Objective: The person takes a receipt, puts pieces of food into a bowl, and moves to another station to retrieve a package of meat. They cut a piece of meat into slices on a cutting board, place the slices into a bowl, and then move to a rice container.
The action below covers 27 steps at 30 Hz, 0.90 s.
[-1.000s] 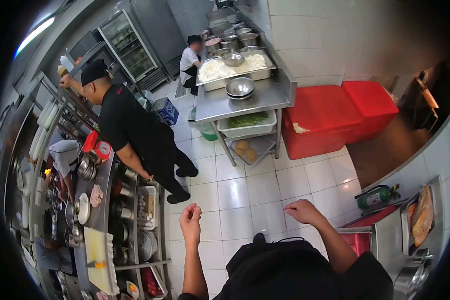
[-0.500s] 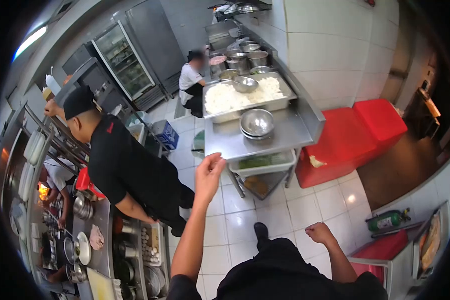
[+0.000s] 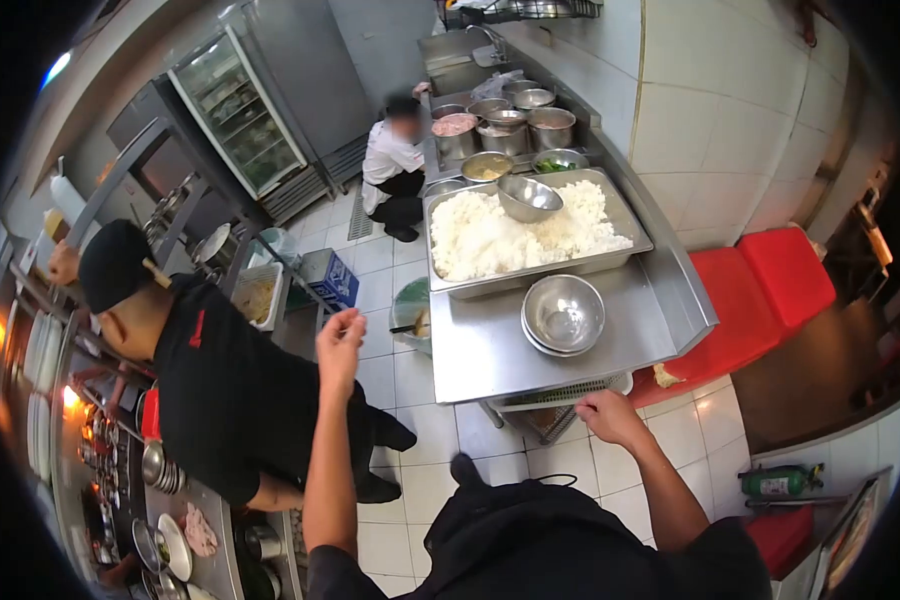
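Note:
My left hand [image 3: 340, 345] is raised in front of me, its fingers loosely curled together with nothing seen in them. It is nearest the left side of a steel table [image 3: 470, 365], apart from it. My right hand [image 3: 611, 416], loosely closed and showing no object, hangs just off the table's front edge. On that table are stacked steel bowls [image 3: 564, 314]. Behind them lies a large steel tray [image 3: 638, 240] heaped with white rice [image 3: 480, 245]. Another steel bowl [image 3: 529, 199] sits tilted on the rice.
A person in black [image 3: 240, 370] stands close on my left at the cooking counter. Someone in white [image 3: 390, 165] crouches near the fridge [image 3: 238, 110]. Steel pots [image 3: 551, 130] line the table's far end. Red boxes [image 3: 740, 300] and a green extinguisher [image 3: 778, 480] are right.
I have moved closer to the steel table, so the bowls and tray look larger. My left hand has shifted left in view; my right hand has come up near the table's front edge.

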### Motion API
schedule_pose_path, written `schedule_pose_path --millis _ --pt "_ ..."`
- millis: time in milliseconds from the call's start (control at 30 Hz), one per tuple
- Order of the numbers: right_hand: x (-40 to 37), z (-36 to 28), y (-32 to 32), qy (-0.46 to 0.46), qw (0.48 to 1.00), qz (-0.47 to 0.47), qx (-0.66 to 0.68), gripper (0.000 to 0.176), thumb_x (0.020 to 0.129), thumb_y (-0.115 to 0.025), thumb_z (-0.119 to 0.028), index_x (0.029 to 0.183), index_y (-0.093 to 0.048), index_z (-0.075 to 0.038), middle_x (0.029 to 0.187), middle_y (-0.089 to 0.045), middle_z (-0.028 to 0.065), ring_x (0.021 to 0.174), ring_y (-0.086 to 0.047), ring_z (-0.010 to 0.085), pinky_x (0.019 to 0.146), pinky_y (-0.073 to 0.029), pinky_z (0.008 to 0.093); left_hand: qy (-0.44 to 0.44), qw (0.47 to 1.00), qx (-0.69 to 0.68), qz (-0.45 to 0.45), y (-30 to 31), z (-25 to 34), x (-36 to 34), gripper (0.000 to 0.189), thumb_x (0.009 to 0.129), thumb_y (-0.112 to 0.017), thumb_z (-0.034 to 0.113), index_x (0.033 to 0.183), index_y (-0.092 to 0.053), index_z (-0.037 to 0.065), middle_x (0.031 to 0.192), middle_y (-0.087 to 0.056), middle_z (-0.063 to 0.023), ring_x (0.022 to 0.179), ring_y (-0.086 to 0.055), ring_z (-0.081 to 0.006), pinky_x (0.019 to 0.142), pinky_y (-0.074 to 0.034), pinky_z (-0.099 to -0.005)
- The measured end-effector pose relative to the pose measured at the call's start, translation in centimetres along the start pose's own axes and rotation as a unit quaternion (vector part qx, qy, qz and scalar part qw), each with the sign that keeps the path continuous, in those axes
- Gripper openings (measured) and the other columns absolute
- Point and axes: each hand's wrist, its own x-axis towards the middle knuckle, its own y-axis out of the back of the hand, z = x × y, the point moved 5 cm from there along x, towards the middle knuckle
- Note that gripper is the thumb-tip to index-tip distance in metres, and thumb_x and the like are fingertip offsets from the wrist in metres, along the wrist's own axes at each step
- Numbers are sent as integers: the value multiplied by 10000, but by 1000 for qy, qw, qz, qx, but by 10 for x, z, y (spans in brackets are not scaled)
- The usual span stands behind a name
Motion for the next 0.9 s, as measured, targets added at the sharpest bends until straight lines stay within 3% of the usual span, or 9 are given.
schedule_pose_path --millis 133,167,267,333,400,433,467,667,900 --pt "50 -34 -2 -35 990 -19 134 169 880 -636 -133 937 -701 12 755 -692 134 678 -660 192 668 -517 334 28 999 -9 13 16 -33 88 302 917 -656 203 1143 -634 4 915 -643 -11 797 -598 -102 691 -477 -254" --pt "65 -48 5 -67 984 -19 163 103 863 -624 -73 885 -695 -2 748 -671 150 708 -664 233 679 -512 340 39 999 -14 9 15 -43 108 295 926 -649 205 1154 -626 19 916 -644 -5 786 -596 -94 686 -473 -245" --pt "135 -76 36 -13 992 82 90 146 884 -649 -121 898 -702 13 731 -680 121 631 -594 139 625 -490 306 87 994 -58 -17 12 -95 177 334 923 -653 212 1187 -611 12 962 -648 -26 815 -607 -115 700 -481 -258" --pt "200 -94 62 24 983 171 61 178 893 -649 -158 860 -687 13 711 -648 153 601 -567 173 607 -474 334 126 988 -82 -34 4 -133 217 359 917 -658 215 1202 -603 4 987 -650 -40 837 -614 -132 708 -487 -268" --pt "273 -120 94 -10 978 191 -81 221 889 -642 -184 811 -660 22 720 -622 201 606 -591 274 609 -470 382 171 980 -86 -49 -2 -171 241 363 918 -657 215 1210 -596 8 991 -651 -41 839 -616 -138 705 -486 -268" --pt "313 -122 104 67 962 246 -98 248 882 -624 -194 770 -638 27 746 -615 233 673 -602 388 636 -468 438 193 976 -88 -54 -4 -190 251 357 918 -657 217 1206 -598 13 990 -650 -42 835 -615 -140 702 -485 -268" --pt "352 -130 114 56 953 257 -152 243 896 -567 -197 811 -683 -2 776 -632 242 787 -615 431 745 -487 504 213 971 -91 -57 -5 -209 260 352 918 -656 220 1202 -600 19 990 -650 -42 832 -613 -142 699 -485 -269" --pt "562 -76 116 -25 919 219 -326 241 887 -560 -221 972 -710 -52 1016 -687 190 951 -651 384 841 -519 474 302 949 -83 -40 18 -328 274 256 921 -648 258 1110 -617 89 931 -639 -21 776 -610 -143 667 -484 -283" --pt "620 -42 107 -198 893 91 -395 277 849 -587 -146 1096 -695 -81 1166 -667 157 1081 -649 319 889 -533 447 420 908 -3 -8 47 -419 239 185 890 -653 250 1002 -608 110 852 -607 -19 687 -592 -159 585 -465 -297"
